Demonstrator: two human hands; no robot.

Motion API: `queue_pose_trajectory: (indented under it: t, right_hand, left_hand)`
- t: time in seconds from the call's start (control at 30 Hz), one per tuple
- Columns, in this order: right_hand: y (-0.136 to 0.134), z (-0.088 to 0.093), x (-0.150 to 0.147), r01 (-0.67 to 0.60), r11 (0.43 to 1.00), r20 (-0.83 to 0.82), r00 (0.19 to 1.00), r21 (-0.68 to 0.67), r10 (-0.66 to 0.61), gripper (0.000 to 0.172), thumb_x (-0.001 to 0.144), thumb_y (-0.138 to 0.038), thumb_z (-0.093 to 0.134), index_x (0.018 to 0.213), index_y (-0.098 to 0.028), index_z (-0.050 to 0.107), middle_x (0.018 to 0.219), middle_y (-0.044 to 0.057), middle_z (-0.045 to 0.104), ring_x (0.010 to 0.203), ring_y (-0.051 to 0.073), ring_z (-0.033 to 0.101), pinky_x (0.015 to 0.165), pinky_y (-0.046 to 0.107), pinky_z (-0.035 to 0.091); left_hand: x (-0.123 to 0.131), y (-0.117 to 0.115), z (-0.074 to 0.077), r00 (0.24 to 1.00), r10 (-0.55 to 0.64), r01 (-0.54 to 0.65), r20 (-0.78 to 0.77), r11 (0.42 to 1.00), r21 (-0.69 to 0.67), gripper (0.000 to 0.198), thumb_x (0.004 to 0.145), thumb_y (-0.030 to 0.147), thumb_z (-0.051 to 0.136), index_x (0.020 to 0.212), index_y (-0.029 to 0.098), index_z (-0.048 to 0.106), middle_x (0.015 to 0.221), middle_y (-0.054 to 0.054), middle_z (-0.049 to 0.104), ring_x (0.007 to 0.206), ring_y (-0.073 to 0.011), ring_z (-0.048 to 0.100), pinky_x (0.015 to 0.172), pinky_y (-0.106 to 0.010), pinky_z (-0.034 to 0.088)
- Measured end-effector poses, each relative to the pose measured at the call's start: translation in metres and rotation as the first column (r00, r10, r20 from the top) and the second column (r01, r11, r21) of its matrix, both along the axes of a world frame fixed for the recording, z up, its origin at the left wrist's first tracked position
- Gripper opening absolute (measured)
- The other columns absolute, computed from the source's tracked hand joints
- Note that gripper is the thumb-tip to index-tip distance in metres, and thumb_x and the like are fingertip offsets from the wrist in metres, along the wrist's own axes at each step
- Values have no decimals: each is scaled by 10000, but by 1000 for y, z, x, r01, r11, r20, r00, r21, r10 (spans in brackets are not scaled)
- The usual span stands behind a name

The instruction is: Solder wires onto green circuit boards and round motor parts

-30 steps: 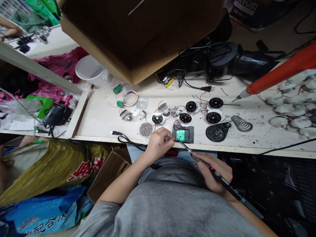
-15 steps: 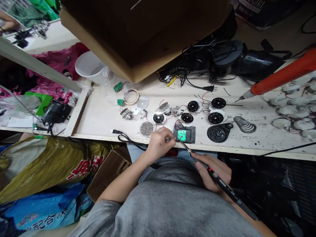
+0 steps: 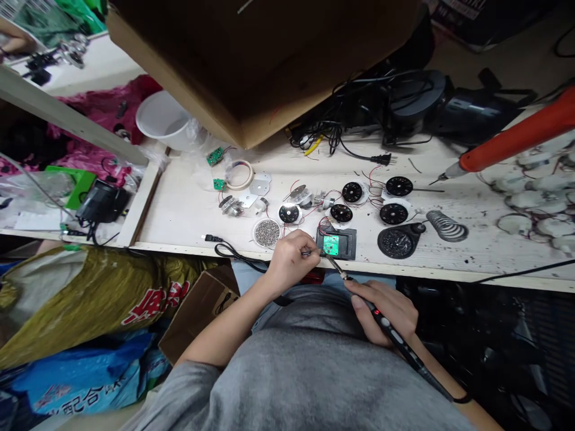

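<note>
The left hand (image 3: 291,258) is pinching a thin metal pick (image 3: 312,253) and the right hand (image 3: 381,311) is gripping a soldering iron (image 3: 395,338), its tip reaching the green circuit board (image 3: 331,244) in a black holder (image 3: 348,244) on the worktop (image 3: 179,209), while red-wired black discs (image 3: 352,192) are lying already wired beyond.

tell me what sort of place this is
Probably a small electronics soldering bench: the right hand holds a soldering iron by a green circuit board, with a coiled iron-stand spring and wired black discs nearby.
</note>
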State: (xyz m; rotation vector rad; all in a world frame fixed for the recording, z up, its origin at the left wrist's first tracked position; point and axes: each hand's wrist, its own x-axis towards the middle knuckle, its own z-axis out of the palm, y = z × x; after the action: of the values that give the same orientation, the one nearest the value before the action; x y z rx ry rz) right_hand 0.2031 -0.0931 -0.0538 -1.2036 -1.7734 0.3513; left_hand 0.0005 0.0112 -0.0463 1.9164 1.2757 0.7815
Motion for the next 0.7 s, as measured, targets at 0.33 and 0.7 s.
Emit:
queue_pose_trajectory:
  t: [0.33,0.7]
  right_hand:
    - [2,4,9,-9,1000,-64,998,-14,8,380,942,-108,604,1277,-266,692,916,11,764,680,151,701,614,283,595]
    - [1,7,7,49,995,-94,994,-89,-58,325,972,-132,589,1232,-287,709,927,8,770,749,176,729,695,323,611]
  left_hand:
    - [0,2,3,1000,-12,13,-9,1000,12,207,758,9,661,669,196,663,764,-8,713,715,-137,667,676,-238,517]
    - [0,13,16,980,-120,118,-156,993,-21,190,750,13,674,666,182,654,762,-30,692,715,-151,637,686,-257,498]
